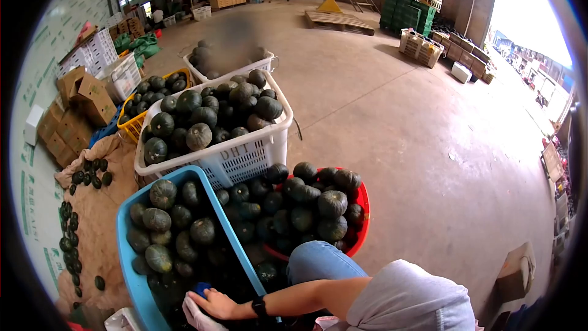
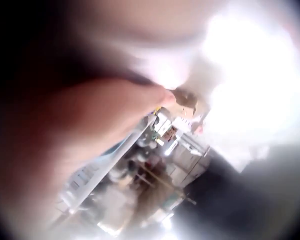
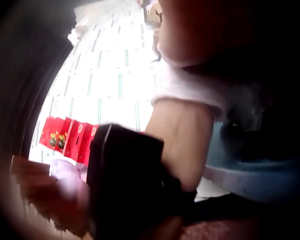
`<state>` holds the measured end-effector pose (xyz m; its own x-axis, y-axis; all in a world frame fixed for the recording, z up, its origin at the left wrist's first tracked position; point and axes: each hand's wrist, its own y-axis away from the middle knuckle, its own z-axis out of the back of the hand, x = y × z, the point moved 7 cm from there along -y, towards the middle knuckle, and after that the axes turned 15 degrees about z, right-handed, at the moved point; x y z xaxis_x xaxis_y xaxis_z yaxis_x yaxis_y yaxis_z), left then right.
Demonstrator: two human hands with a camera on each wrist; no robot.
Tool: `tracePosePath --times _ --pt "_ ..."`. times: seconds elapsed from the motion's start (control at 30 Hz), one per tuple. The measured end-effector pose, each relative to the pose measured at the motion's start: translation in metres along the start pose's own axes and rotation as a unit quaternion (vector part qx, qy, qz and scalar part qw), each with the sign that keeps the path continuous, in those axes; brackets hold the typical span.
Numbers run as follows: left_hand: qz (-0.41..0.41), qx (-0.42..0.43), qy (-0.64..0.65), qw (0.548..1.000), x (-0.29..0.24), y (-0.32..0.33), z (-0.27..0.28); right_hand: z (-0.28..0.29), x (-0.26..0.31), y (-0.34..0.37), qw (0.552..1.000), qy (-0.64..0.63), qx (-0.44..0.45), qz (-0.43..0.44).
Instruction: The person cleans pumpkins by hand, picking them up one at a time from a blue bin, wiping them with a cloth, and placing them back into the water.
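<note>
In the head view, my bare right hand (image 1: 215, 304), with a black band at the wrist, reaches into the blue tub (image 1: 229, 227) of dark green squashes (image 1: 202, 231). Its fingers pinch a small blue cloth-like thing (image 1: 203, 289). My left hand (image 1: 199, 317), in a whitish glove, lies directly beside it at the lower frame edge; how its fingers lie is hidden. Blurred skin (image 2: 110, 112) fills much of the left wrist view. A pale cuff (image 3: 187, 92) and a bare forearm (image 3: 182, 137) show in the right wrist view, beside a black strapped device (image 3: 127, 175).
Squashes fill a white crate (image 1: 257, 162) and a red basin (image 1: 365, 208) beside the tub. Farther back stand a yellow crate (image 1: 130, 127) and another white crate (image 1: 267, 62). Small squashes (image 1: 68, 239) lie on a brown cloth (image 1: 101, 227) at left. Red boxes (image 3: 72, 140) appear in the right wrist view.
</note>
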<state>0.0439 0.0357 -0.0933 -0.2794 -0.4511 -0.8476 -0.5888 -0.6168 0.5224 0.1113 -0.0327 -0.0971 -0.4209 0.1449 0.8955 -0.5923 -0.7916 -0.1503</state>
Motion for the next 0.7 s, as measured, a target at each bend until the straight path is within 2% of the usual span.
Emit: tracePosePath --times 0.03,0.07,0.1,0.13,0.2,0.27,0.3,0.33,0.37,0.4,0.43,0.47,0.53,0.57,0.6,0.67,0.7 --pt "-0.037 -0.021 -0.040 0.998 -0.006 0.006 -0.004 0.007 -0.022 -0.006 0.978 -0.138 -0.028 -0.155" --pt "-0.063 -0.033 -0.064 0.995 -0.014 0.018 -0.012 0.002 -0.047 -0.005 0.912 -0.270 -0.055 -0.304" --pt "-0.076 -0.031 -0.072 0.994 -0.030 0.040 -0.026 -0.018 -0.049 -0.004 0.766 -0.542 -0.061 -0.340" --pt "-0.101 -0.006 -0.107 0.989 -0.037 0.049 -0.034 -0.021 -0.051 -0.001 0.706 -0.615 -0.026 -0.351" --pt "-0.126 -0.004 -0.120 0.985 -0.041 0.048 -0.033 -0.023 -0.047 0.000 0.696 -0.630 -0.033 -0.343" --pt "-0.095 -0.021 -0.098 0.990 -0.027 0.021 -0.017 -0.026 -0.056 -0.009 0.803 -0.515 -0.066 -0.292" --pt "-0.120 -0.059 -0.146 0.980 -0.026 0.010 -0.010 -0.009 -0.035 -0.007 0.881 -0.406 -0.081 -0.229" --pt "-0.154 -0.037 -0.166 0.973 -0.002 -0.038 0.007 -0.022 -0.039 -0.009 0.929 -0.296 -0.033 -0.218" --pt "-0.152 -0.072 -0.165 0.972 0.000 -0.042 0.009 -0.023 -0.030 -0.011 0.955 -0.229 -0.019 -0.190" --pt "-0.152 -0.104 -0.163 0.969 0.001 -0.046 0.012 -0.020 -0.024 -0.013 0.974 -0.159 -0.005 -0.161" --pt "-0.213 -0.095 -0.114 0.966 0.002 -0.038 0.012 -0.018 -0.029 0.002 0.963 -0.165 -0.018 -0.211" --pt "-0.210 -0.096 -0.118 0.966 0.002 -0.031 0.016 -0.010 -0.030 0.002 0.967 -0.156 -0.011 -0.202" --pt "-0.317 -0.105 -0.082 0.939 -0.011 -0.003 0.031 -0.007 -0.039 0.003 0.894 -0.391 -0.091 -0.198" --pt "-0.162 -0.135 -0.066 0.975 -0.006 -0.020 0.046 -0.007 -0.042 -0.002 0.841 -0.491 -0.089 -0.210" --pt "0.096 0.035 0.025 0.994 0.018 -0.021 0.028 0.001 -0.033 0.000 0.821 -0.521 -0.079 -0.219" --pt "0.212 0.114 0.095 0.966 0.041 -0.017 0.020 0.025 -0.013 -0.004 0.900 -0.407 -0.089 -0.127" --pt "0.230 0.117 0.062 0.964 0.026 -0.003 0.009 0.027 -0.018 -0.009 0.947 -0.295 -0.042 -0.118"
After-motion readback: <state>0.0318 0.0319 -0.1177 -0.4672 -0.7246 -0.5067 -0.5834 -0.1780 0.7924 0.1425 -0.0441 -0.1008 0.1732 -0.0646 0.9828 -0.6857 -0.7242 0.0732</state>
